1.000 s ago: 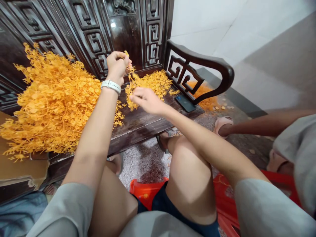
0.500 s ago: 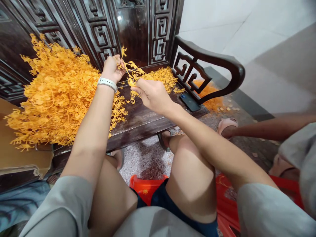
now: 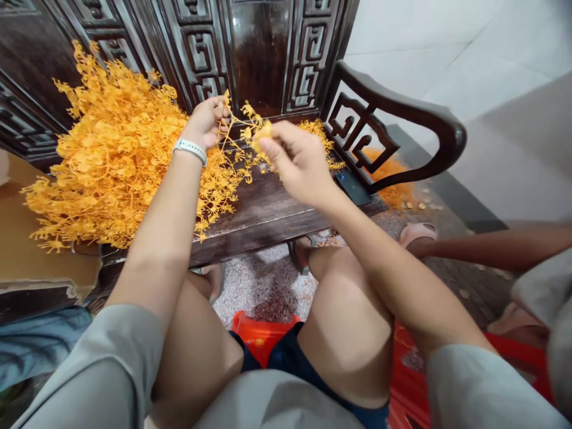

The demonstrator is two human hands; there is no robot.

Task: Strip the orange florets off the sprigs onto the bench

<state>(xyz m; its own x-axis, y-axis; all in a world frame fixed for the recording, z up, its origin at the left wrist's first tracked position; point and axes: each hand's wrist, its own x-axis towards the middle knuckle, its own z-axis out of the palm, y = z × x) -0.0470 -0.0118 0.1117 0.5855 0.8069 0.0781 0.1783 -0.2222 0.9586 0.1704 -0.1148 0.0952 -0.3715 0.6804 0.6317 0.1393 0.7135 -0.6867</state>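
My left hand (image 3: 209,122), with a pale watch on its wrist, pinches a thin branching stem of orange plastic pieces (image 3: 232,122) above the dark wooden bench. To its right, my right hand (image 3: 301,156) has thumb and fingers closed on small orange plastic pieces (image 3: 263,137) at the stem's side; their exact shape is partly covered by the fingers. A big heap of orange plastic sprigs (image 3: 120,161) rises to the left of my left hand. Behind my right hand lies a smaller pile of loose orange pieces (image 3: 319,134).
The dark wooden bench (image 3: 268,208) has a carved back and a curved armrest (image 3: 402,107). A phone (image 3: 355,189) lies by the armrest. More orange material (image 3: 391,179) sits on the floor beyond. A cardboard box (image 3: 58,268) stands at left; another person's leg (image 3: 491,238) is at right.
My right hand has moved right and slightly up, away from my left hand, with orange pieces in its fingers. My left hand still holds the stem. The view has shifted a little.
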